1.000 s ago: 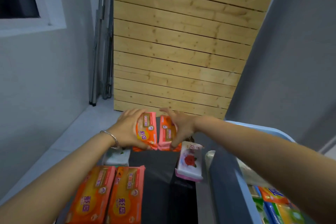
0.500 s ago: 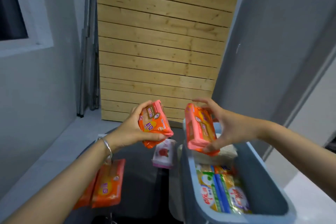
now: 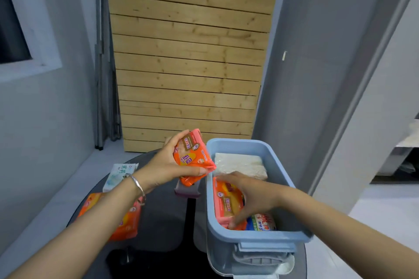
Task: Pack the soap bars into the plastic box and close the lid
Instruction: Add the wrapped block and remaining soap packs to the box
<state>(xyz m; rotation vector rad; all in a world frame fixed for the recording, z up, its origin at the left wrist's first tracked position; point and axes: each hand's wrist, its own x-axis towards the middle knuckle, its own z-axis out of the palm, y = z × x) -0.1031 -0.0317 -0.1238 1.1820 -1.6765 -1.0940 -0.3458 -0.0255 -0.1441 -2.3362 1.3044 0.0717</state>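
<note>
The blue plastic box (image 3: 281,165) stands open on the right of a dark round table (image 3: 158,217). My right hand (image 3: 251,197) reaches inside it, shut on an orange-pink soap bar (image 3: 226,204) that lies against the box's left wall. White wrapped bars (image 3: 240,163) fill the far end, and a blue-and-white pack (image 3: 260,222) shows at the near end. Just left of the box's rim, my left hand (image 3: 167,165) holds a second orange soap bar (image 3: 192,156) above the table.
Two orange soap packs (image 3: 127,224) lie under my left forearm. A white-green pack (image 3: 119,174) sits at the table's far left, and a pink-edged pack (image 3: 187,190) lies beneath the held bar. A wooden slat panel (image 3: 188,59) leans on the wall behind.
My right hand has dropped from above the box's rim into the box with its soap bar. My left hand has carried its bar right, up to the rim.
</note>
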